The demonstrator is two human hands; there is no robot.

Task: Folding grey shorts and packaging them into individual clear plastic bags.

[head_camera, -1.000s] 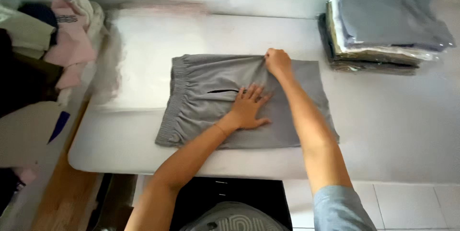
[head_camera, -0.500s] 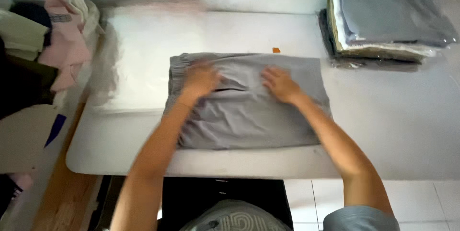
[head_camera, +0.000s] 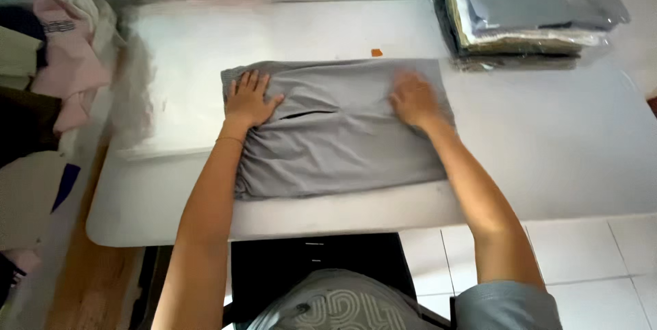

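Head camera looks straight down on a white table [head_camera: 547,152], where a pair of grey shorts [head_camera: 342,145] lies folded flat near the middle, waistband toward nine o'clock. The left hand [head_camera: 250,101] rests palm-down on the waistband end, fingers spread and flat, gripping nothing. The right hand [head_camera: 413,99] presses flat on the far right part of the cloth, at about three o'clock from the left hand; it is somewhat blurred, yet the fingers look laid open rather than clenched. Both forearms reach in from six o'clock and cover the near edge of the fabric in places. At one o'clock from the shorts sits a stack of bagged folded garments [head_camera: 527,15], well apart from the hands. A small orange scrap [head_camera: 376,52] lies on the table just beyond the shorts at twelve o'clock. Off the table at ten o'clock, a heap of loose clothes [head_camera: 55,63] in pink and pale colours is piled up.
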